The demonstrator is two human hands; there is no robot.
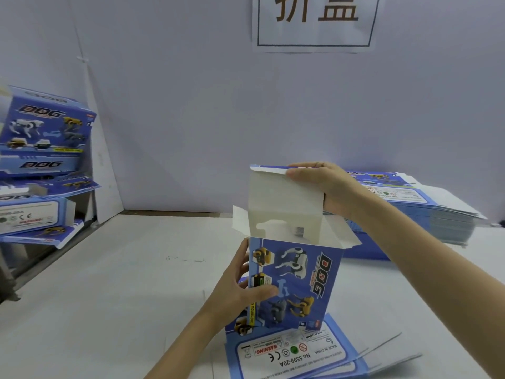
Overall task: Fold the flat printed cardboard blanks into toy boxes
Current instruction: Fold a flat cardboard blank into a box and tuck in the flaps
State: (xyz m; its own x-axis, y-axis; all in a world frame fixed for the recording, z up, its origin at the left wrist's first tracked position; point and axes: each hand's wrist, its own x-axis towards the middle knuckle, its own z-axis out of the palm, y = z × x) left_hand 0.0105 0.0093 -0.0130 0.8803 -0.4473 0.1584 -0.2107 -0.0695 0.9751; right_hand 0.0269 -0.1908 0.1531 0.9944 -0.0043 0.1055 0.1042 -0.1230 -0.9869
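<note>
One half-formed box (295,283) is held upright on the white table (109,296), between the two hands and directly in front of the person. Its printed front is turned toward the camera and its top is open. The tall lid flap (284,203) is raised with its white inside showing, and two short side flaps, a left flap (240,221) and a right flap (344,233), are spread outward.

The box is stood on a few loose flat blanks (300,356), overlapped so that their number cannot be told. One tall stack of blanks (426,212) is seen to the right, behind the right forearm. At the far left a pile of folded boxes (43,132) is leaned together; at least three can be made out. One paper sign (314,20) is fixed to the wall.

The left hand (240,285) is closed round the box's left edge, with the thumb laid across the printed front. The upper right corner of the lid flap is pinched by the right hand (328,184), thumb on the white side
</note>
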